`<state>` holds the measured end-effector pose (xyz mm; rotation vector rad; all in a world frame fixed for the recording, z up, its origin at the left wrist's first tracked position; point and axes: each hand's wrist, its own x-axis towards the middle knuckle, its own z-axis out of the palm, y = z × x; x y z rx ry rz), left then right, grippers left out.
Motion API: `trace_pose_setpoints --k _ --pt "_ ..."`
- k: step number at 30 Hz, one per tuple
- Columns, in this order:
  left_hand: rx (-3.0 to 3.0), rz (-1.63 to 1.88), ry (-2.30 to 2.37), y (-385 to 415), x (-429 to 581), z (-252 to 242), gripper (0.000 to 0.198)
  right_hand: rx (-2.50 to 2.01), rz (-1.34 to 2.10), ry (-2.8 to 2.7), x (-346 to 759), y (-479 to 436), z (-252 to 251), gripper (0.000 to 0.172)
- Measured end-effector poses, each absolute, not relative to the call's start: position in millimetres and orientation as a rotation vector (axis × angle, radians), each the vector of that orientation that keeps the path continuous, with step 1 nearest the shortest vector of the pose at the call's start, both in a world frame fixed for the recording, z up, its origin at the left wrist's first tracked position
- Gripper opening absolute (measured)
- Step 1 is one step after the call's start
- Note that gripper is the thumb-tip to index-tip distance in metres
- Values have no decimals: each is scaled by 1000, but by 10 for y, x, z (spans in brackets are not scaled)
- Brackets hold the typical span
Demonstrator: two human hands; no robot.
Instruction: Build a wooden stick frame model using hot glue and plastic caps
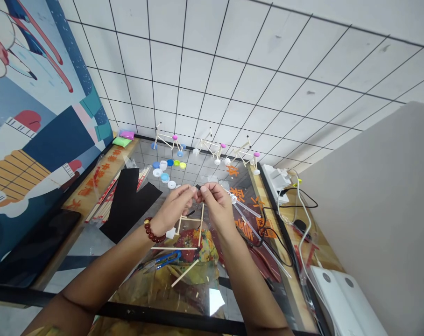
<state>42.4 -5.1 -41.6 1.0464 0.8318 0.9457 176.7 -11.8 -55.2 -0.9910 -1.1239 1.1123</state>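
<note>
My left hand [177, 205], with a beaded bracelet on its wrist, and my right hand [218, 205] meet above the glass table. Their fingertips pinch a small black piece [198, 187] between them. Just below the hands is a frame of thin wooden sticks [201, 228]; one upright stick runs up toward my fingers, and whether it touches the black piece is hidden. Blue-handled snips [168, 259] lie under the frame's lower stick. A loose wooden stick [185, 273] rests closer to me. Black sheets [128, 205] lie left of my left hand.
Three stick models [207, 144] with caps and pink blobs stand along the back. Bottle caps [165, 177] lie before them. Packs of wooden sticks [103, 200] and a dark phone-like slab [37, 247] are left. Clear tubes [261, 233], cables [299, 205] and a white box [341, 298] are right.
</note>
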Motion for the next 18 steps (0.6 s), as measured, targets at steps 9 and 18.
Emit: trace_pose_setpoints --k 9,18 --pt "1059 947 834 -46 425 -427 34 -982 1118 -1122 1776 -109 -573 21" --pt "1054 968 816 -38 425 -451 35 -961 1125 -1116 1746 -126 -562 21"
